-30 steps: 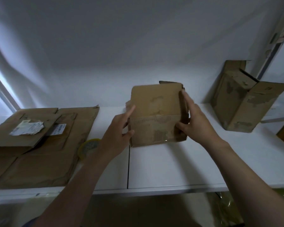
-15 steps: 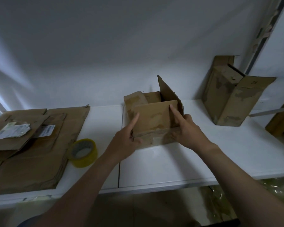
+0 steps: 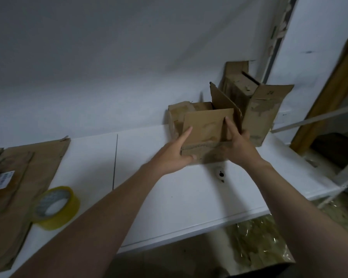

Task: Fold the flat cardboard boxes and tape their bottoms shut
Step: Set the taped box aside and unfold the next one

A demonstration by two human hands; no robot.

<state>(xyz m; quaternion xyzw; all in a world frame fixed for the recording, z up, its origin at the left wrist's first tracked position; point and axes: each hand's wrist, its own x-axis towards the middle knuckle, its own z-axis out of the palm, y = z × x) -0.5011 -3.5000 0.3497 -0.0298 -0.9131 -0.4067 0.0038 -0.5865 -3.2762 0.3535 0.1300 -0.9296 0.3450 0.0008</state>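
White table (image 3: 169, 197) runs across the view against a plain white wall (image 3: 129, 67), with a thin seam crossing its top. Flattened cardboard (image 3: 28, 163) lies stacked at nine o'clock, and a yellow tape roll (image 3: 50, 222) rests partly on its near edge at about eight o'clock. A small dark mark (image 3: 221, 174) sits on the tabletop near the centre. At two o'clock an assembled box (image 3: 257, 109) stands against the wall, and a wooden frame (image 3: 325, 93) leans at three o'clock.

The small cardboard box (image 3: 203, 127) sits on the table at one o'clock, touching the assembled box behind it, with its top flaps raised. The left hand (image 3: 172, 155) grips its near left corner, index finger laid straight along the front flap, thumb pressed low on the front. The right hand (image 3: 238, 146) wraps the near right corner, index finger pointing up the flap's edge.
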